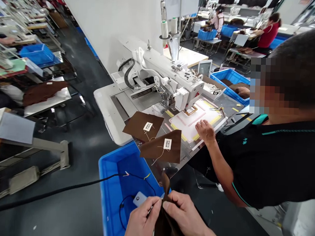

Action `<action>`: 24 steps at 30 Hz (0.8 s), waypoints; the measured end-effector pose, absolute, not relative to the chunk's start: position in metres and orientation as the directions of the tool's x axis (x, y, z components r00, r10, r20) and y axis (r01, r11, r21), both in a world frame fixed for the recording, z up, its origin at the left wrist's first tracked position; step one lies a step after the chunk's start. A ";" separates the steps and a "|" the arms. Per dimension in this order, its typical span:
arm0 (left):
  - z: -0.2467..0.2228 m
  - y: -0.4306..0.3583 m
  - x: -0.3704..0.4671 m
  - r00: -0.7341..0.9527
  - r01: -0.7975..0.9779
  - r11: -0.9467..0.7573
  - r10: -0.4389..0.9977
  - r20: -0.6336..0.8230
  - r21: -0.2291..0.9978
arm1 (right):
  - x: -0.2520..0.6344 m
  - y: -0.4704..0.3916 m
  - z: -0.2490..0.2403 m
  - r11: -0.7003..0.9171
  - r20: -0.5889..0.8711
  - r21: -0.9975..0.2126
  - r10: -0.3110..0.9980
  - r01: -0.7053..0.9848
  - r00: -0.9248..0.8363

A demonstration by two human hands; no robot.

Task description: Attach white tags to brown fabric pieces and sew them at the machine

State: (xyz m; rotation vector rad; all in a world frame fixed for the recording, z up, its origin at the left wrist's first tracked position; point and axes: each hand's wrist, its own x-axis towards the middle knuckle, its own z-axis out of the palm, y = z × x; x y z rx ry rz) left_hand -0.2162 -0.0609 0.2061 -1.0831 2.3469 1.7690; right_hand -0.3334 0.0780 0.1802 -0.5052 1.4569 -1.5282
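Note:
Low in the head view, both my hands pinch a piece of brown fabric (166, 183) over the near corner of the sewing table. My left hand (144, 219) is closed with thumb and forefinger together at the fabric's edge. Closed beside it, my right hand (186, 213) grips the same fabric, thumb on top. What lies right between the fingertips is hidden. Just beyond lie two brown fabric panels: a nearer panel (151, 150) and a farther panel (136, 126), each with a white printed label and loose threads.
A white sewing machine (184, 84) stands behind the panels. At its table, a co-worker (280, 160) sits on the right, one hand on the template (189, 121). Below left is a blue bin (111, 185) with a black cable (67, 189) across it. Another blue bin (230, 74) holds brown pieces.

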 end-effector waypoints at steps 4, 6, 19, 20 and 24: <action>0.208 -0.068 -0.215 -0.694 -0.579 -0.011 -0.520 -0.499 0.816 | -0.335 0.080 0.177 0.148 -0.317 -0.921 -0.822 0.360 -0.472; 0.212 -0.072 -0.214 -0.593 -0.578 -0.149 -0.598 -0.539 0.802 | -0.336 0.081 0.172 0.165 -0.336 -0.924 -0.779 0.345 -0.529; 0.195 -0.063 -0.212 -0.683 -0.606 0.086 -0.566 -0.462 0.791 | -0.333 0.071 0.186 0.138 -0.263 -0.957 -0.777 0.254 -0.571; 0.192 -0.063 -0.210 -0.708 -0.605 0.097 -0.520 -0.478 0.790 | -0.331 0.070 0.185 0.154 -0.270 -0.958 -0.764 0.241 -0.586; 0.192 -0.066 -0.204 -0.684 -0.635 -0.018 -0.453 -0.572 0.773 | -0.327 0.069 0.180 0.157 -0.281 -0.955 -0.742 0.250 -0.608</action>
